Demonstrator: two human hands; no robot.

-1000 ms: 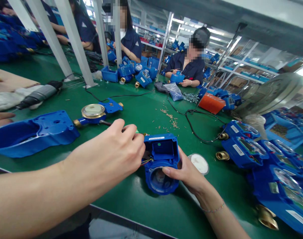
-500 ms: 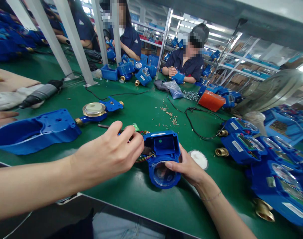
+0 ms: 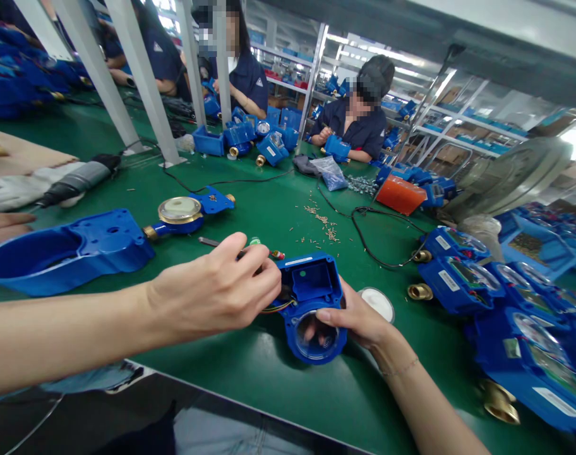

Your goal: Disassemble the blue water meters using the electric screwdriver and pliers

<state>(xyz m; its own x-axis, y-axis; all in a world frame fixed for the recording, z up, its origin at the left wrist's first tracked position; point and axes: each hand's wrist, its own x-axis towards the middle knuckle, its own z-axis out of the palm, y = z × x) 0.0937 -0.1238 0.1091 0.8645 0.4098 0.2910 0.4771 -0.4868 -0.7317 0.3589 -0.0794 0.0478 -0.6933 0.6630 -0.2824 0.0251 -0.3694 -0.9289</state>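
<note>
A blue plastic meter housing [image 3: 311,303] lies on the green table [image 3: 278,202] in front of me, with a square cavity above a round opening. My right hand [image 3: 359,316] grips its right side, thumb across the round opening. My left hand [image 3: 222,287] is closed in a pinch at the housing's left edge, where coloured wires [image 3: 273,308] come out. A thin dark rod [image 3: 212,242] and a small green and red part [image 3: 264,246] lie just behind my left hand; whether my fingers hold them is hidden.
A large blue casting [image 3: 65,249] and a brass-faced meter [image 3: 179,212] lie at left, a power screwdriver [image 3: 74,180] beyond. Several finished blue meters [image 3: 463,278] crowd the right. A white disc [image 3: 378,303], loose screws [image 3: 323,224] and a black cable [image 3: 378,218] lie ahead. Other workers sit across the table.
The housing has been tipped slightly, its round opening now lower and nearer me. My left hand has stayed pinched at its left edge, shifting a little right.
</note>
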